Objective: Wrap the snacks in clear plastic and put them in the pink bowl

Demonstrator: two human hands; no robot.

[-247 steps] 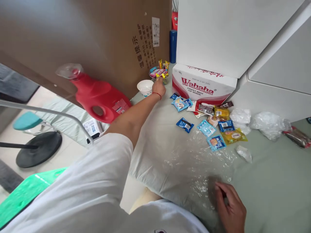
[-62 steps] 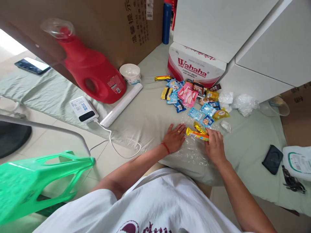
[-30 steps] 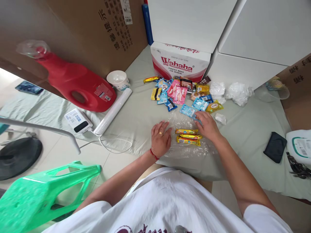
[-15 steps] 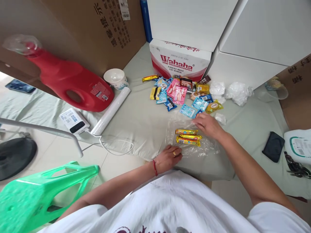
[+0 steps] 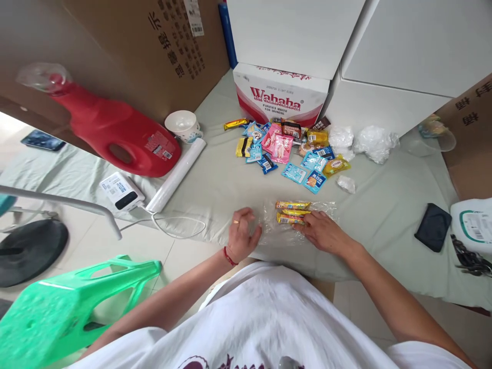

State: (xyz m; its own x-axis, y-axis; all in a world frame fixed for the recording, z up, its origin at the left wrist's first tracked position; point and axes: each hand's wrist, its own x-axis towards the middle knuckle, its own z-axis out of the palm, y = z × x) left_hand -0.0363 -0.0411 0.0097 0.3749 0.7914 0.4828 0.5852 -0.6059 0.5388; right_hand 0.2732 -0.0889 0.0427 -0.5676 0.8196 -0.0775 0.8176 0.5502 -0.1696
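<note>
Three slim yellow-wrapped snack sticks [image 5: 292, 205] lie side by side on a sheet of clear plastic film [image 5: 271, 228] near the table's front edge. My right hand [image 5: 322, 231] is over their right ends, fingers bent and closed on the film, partly hiding the sticks. At the film's left edge is my left hand [image 5: 242, 236], fingers loosely curled and thumb apart, with nothing visible in it. Farther back lies a pile of small wrapped snacks, among them pink packets [image 5: 282, 147], light-blue packets [image 5: 294, 173] and a dark-blue packet [image 5: 315, 181].
Crumpled plastic wads [image 5: 375, 143] lie right of the pile, before a Wahaha carton [image 5: 282, 97]. To the left are a film roll [image 5: 177, 177], a bowl [image 5: 180, 124], a red jug [image 5: 126, 136] and a white cabled device [image 5: 121, 192]. A black pouch [image 5: 433, 227] lies right.
My right hand has come down from the film's far edge onto the sticks, and that edge now lies nearer. My left hand has moved left and lifted off the near edge.
</note>
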